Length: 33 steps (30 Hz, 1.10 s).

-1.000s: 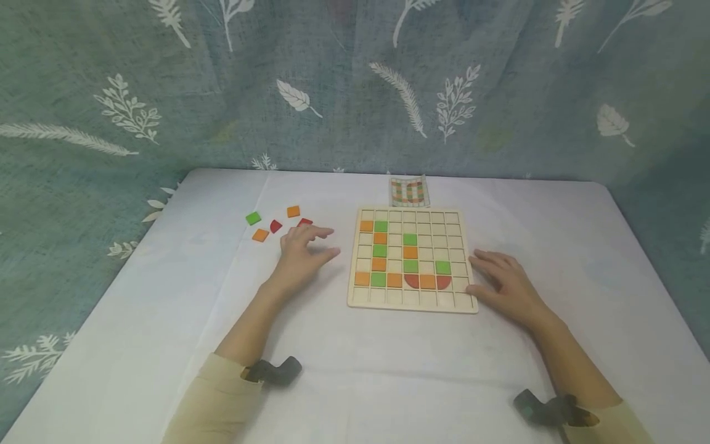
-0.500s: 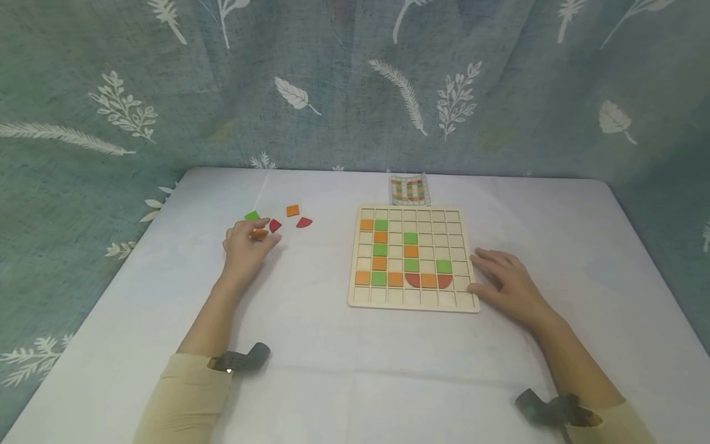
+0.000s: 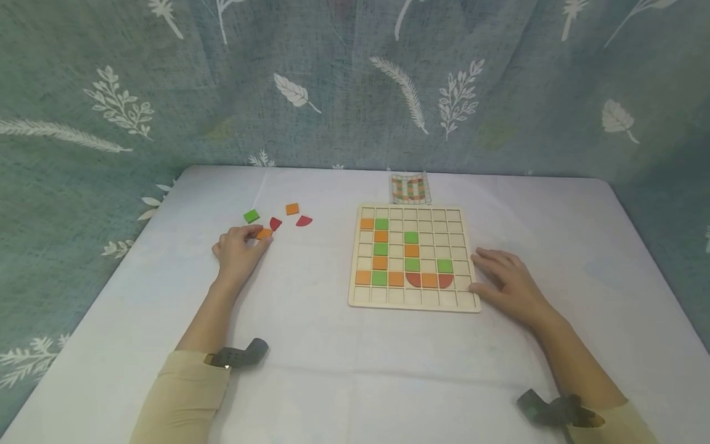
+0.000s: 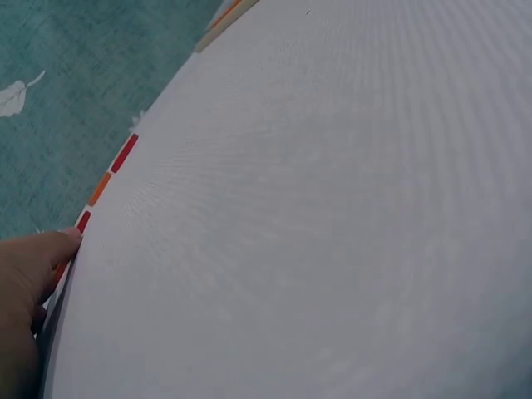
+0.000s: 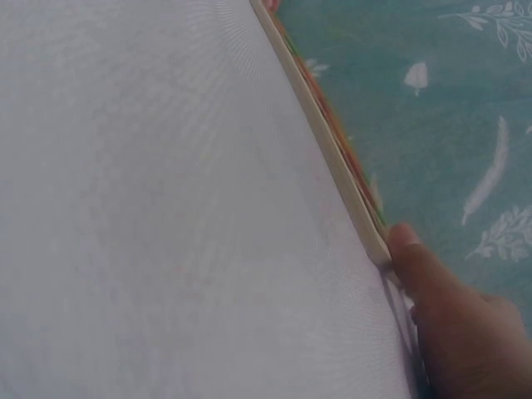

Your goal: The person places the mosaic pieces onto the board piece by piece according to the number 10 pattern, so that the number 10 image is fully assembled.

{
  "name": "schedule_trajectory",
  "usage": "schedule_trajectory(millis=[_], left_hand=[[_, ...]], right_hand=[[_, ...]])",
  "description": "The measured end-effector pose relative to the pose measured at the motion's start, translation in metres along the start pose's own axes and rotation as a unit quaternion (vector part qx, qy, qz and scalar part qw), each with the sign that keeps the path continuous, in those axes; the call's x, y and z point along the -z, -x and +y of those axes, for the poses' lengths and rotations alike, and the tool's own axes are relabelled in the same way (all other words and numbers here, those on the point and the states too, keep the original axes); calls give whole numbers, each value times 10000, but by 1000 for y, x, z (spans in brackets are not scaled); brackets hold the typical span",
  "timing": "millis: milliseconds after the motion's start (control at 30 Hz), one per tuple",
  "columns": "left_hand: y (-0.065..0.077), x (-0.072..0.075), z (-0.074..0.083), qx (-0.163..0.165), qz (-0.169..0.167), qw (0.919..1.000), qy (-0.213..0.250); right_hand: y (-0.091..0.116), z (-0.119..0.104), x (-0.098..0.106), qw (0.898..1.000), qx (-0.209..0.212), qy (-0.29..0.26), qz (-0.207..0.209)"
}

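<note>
At the left of the head view, my left hand (image 3: 235, 253) pinches an orange square tile (image 3: 264, 234) between thumb and fingertips, close over the cloth. Its thumb (image 4: 62, 243) partly hides the tile in the left wrist view. A red quarter-round tile (image 3: 275, 224) lies just past the fingertips, and a green square tile (image 3: 252, 216) sits behind the hand. My right hand (image 3: 510, 283) rests with relaxed fingers against the right edge of a wooden grid board (image 3: 394, 298). In the right wrist view its thumb (image 5: 405, 241) is at the board's corner.
Another orange tile (image 3: 292, 209) and a second red quarter-round tile (image 3: 304, 221) lie between the left hand and the board. Green, orange and red tiles fill some board cells. A pattern card (image 3: 410, 189) stands behind the board, before a leaf-print curtain (image 3: 344, 123).
My left hand has moved left from beside the board to the loose tiles and taken hold of an orange tile, shifting it slightly right. The right hand has stayed at the board's edge.
</note>
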<state>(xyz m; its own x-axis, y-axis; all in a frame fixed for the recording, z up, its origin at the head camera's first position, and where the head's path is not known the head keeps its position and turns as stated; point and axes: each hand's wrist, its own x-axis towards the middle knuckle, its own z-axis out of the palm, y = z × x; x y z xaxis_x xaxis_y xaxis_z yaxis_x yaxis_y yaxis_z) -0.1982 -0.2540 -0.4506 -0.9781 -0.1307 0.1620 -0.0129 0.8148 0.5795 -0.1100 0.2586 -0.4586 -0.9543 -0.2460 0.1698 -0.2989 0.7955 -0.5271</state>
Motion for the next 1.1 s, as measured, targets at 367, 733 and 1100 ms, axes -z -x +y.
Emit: schedule_trajectory(millis=[367,733,1100], left_hand=[[10,8,2,-154,-119,9996,-209],[15,1,9,-1094,-459,9929,-115],[13,-22,50,-1623,-603,9823,720]], right_hand=[[-2,-2,-1,9999,30,-96,11],[-1,-4,-1,9999,-63,-90,-49],[0,0,0,9999,-36,-109,-61]])
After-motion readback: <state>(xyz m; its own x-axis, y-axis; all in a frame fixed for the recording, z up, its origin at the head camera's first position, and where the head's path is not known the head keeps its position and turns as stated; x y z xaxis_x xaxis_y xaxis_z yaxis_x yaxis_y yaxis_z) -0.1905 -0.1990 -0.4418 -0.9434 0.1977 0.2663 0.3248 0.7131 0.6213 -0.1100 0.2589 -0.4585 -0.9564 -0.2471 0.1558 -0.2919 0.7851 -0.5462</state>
